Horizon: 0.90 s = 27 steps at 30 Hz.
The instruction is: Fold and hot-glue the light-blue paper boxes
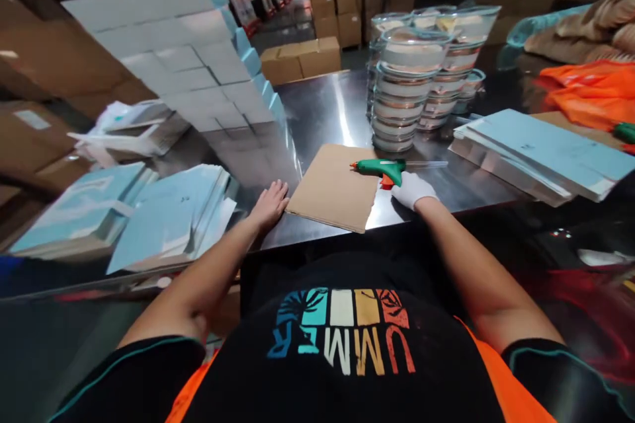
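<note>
In a white glove, my right hand (413, 190) is closed round the handle of a green glue gun (380, 166). Its orange nozzle points left over a brown cardboard sheet (335, 188), and a clear glue stick sticks out of its rear. The cardboard seems to be more than one layer and lies near the front edge of the shiny metal table (327, 106). Bare and with fingers stretched out, my left hand (270, 203) rests on the metal at the cardboard's left edge.
A tall stack of white and light-blue boxes (183, 53) rises at the left back. Flat light-blue cartons (166, 211) lie at left, and another light-blue pile (550, 145) at right. Stacked clear round tubs (404, 86) stand behind the glue gun. Orange cloth (590, 92) lies far right.
</note>
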Each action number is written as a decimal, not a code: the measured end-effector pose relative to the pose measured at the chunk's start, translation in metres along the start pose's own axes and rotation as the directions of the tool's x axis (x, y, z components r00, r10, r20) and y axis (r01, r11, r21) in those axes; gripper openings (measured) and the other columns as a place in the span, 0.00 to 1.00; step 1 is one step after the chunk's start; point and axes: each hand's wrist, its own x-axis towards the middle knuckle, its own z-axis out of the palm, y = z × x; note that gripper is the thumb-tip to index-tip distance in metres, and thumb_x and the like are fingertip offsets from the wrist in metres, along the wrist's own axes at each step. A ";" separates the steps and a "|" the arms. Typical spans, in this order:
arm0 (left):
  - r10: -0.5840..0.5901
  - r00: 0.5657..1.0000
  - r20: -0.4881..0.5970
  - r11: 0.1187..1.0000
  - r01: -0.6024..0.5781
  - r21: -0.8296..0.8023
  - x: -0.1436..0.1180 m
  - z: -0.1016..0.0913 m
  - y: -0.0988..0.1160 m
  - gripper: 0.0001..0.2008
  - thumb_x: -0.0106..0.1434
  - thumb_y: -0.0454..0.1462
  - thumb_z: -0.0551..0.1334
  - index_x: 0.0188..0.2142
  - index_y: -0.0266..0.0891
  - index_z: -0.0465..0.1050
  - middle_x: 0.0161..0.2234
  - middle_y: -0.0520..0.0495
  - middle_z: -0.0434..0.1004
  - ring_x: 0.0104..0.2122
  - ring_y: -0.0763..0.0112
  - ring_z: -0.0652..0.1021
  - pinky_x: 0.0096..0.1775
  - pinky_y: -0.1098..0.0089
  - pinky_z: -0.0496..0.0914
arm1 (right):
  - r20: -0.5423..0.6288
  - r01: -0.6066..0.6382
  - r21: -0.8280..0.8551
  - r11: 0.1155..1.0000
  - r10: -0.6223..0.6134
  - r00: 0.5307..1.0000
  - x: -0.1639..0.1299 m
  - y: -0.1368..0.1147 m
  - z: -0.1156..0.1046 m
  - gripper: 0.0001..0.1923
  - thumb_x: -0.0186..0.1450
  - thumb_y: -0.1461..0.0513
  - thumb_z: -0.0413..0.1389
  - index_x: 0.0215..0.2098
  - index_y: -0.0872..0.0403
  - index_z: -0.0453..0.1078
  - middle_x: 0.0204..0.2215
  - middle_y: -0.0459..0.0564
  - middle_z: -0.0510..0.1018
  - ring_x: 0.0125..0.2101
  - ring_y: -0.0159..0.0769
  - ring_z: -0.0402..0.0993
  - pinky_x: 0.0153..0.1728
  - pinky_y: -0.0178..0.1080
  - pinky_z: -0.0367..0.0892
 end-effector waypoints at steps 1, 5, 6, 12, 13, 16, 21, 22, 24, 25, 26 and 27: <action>0.005 1.000 0.007 1.000 -0.005 -0.005 -0.017 0.003 -0.001 0.33 0.79 0.44 0.44 0.77 0.31 0.52 0.80 0.32 0.45 0.79 0.49 0.50 0.75 0.47 0.50 | 0.014 -0.014 -0.011 1.000 0.014 1.000 0.002 0.002 0.000 0.27 0.70 0.55 0.56 0.62 0.63 0.71 0.59 0.72 0.78 0.55 0.56 0.80 0.55 0.48 0.73; 0.059 0.996 -0.063 0.998 -0.058 0.027 -0.130 0.023 -0.011 0.34 0.77 0.47 0.48 0.76 0.32 0.55 0.78 0.31 0.52 0.78 0.48 0.55 0.74 0.46 0.54 | 0.045 -0.028 -0.020 0.999 0.028 0.999 -0.003 0.010 -0.004 0.26 0.71 0.55 0.52 0.62 0.60 0.70 0.59 0.72 0.78 0.55 0.59 0.81 0.53 0.51 0.75; 0.072 0.988 -0.136 0.996 -0.064 0.056 -0.164 0.028 -0.016 0.35 0.77 0.49 0.49 0.76 0.32 0.56 0.77 0.30 0.55 0.77 0.47 0.57 0.73 0.45 0.57 | 0.054 -0.038 -0.017 0.999 0.039 0.998 -0.005 0.012 -0.005 0.25 0.71 0.55 0.51 0.61 0.59 0.71 0.59 0.72 0.79 0.55 0.60 0.81 0.53 0.52 0.75; -0.170 0.921 -0.351 0.982 0.187 0.016 -0.251 0.012 -0.047 0.22 0.79 0.45 0.49 0.48 0.42 0.81 0.46 0.37 0.88 0.49 0.50 0.85 0.57 0.51 0.77 | 0.130 -0.108 -0.017 0.994 0.109 0.985 -0.012 0.015 -0.012 0.26 0.68 0.55 0.52 0.62 0.54 0.70 0.60 0.67 0.79 0.57 0.61 0.81 0.56 0.54 0.74; -0.192 0.907 -0.376 0.979 0.201 -0.014 -0.233 0.004 -0.044 0.21 0.79 0.46 0.50 0.47 0.42 0.81 0.45 0.39 0.88 0.48 0.51 0.86 0.56 0.52 0.78 | 0.146 -0.120 -0.019 0.993 0.121 0.982 -0.012 0.016 -0.013 0.26 0.68 0.54 0.52 0.62 0.54 0.70 0.60 0.67 0.79 0.56 0.61 0.82 0.55 0.53 0.74; -0.051 0.918 -0.394 0.995 0.014 -0.098 -0.131 -0.022 -0.016 0.24 0.78 0.48 0.51 0.58 0.38 0.77 0.60 0.35 0.81 0.62 0.51 0.79 0.66 0.50 0.71 | 0.152 -0.182 -0.037 0.983 0.185 0.971 -0.014 0.024 -0.013 0.30 0.68 0.50 0.52 0.63 0.57 0.69 0.58 0.72 0.80 0.51 0.62 0.84 0.52 0.55 0.75; 0.138 0.976 -0.171 0.969 -0.168 -0.179 0.076 -0.037 0.031 0.36 0.77 0.50 0.53 0.75 0.28 0.54 0.78 0.26 0.47 0.78 0.47 0.52 0.76 0.45 0.51 | 0.077 -0.250 -0.038 0.967 0.253 0.965 -0.024 0.047 -0.013 0.37 0.66 0.49 0.54 0.69 0.55 0.64 0.51 0.72 0.83 0.43 0.63 0.85 0.46 0.57 0.76; 0.135 0.978 -0.158 0.970 -0.163 -0.181 0.106 -0.035 0.034 0.39 0.77 0.52 0.53 0.76 0.27 0.50 0.79 0.25 0.41 0.79 0.44 0.48 0.76 0.42 0.48 | 0.075 -0.269 -0.031 0.963 0.271 0.960 -0.028 0.049 -0.014 0.36 0.66 0.49 0.54 0.69 0.55 0.64 0.51 0.72 0.83 0.43 0.64 0.85 0.45 0.57 0.76; 0.131 0.985 -0.116 0.970 -0.151 -0.189 0.145 -0.027 0.032 0.41 0.78 0.54 0.50 0.77 0.26 0.47 0.79 0.22 0.39 0.79 0.41 0.46 0.75 0.39 0.47 | 0.078 -0.317 -0.024 0.948 0.318 0.945 -0.034 0.051 -0.018 0.35 0.67 0.49 0.53 0.68 0.55 0.65 0.52 0.74 0.82 0.44 0.66 0.85 0.46 0.58 0.76; 0.136 0.987 -0.091 0.970 -0.151 -0.190 0.155 -0.021 0.030 0.41 0.78 0.54 0.49 0.77 0.26 0.46 0.79 0.21 0.40 0.79 0.41 0.46 0.74 0.39 0.47 | 0.082 -0.337 -0.029 0.941 0.338 0.938 -0.037 0.051 -0.020 0.34 0.68 0.49 0.53 0.68 0.54 0.65 0.53 0.74 0.82 0.45 0.67 0.85 0.47 0.58 0.76; 0.150 0.987 -0.065 0.969 -0.160 -0.190 0.158 -0.015 0.026 0.40 0.79 0.55 0.48 0.77 0.27 0.47 0.79 0.22 0.42 0.79 0.42 0.47 0.75 0.39 0.47 | 0.085 -0.352 -0.040 0.935 0.355 0.931 -0.039 0.050 -0.021 0.34 0.68 0.48 0.52 0.68 0.54 0.65 0.54 0.74 0.82 0.47 0.67 0.85 0.49 0.59 0.76; 0.172 0.984 -0.039 0.966 -0.176 -0.188 0.155 -0.010 0.023 0.40 0.79 0.55 0.47 0.77 0.28 0.48 0.79 0.23 0.43 0.79 0.44 0.48 0.75 0.41 0.47 | 0.095 -0.363 -0.053 0.930 0.367 0.925 -0.041 0.049 -0.023 0.34 0.69 0.48 0.51 0.69 0.53 0.64 0.55 0.74 0.81 0.49 0.67 0.84 0.51 0.59 0.76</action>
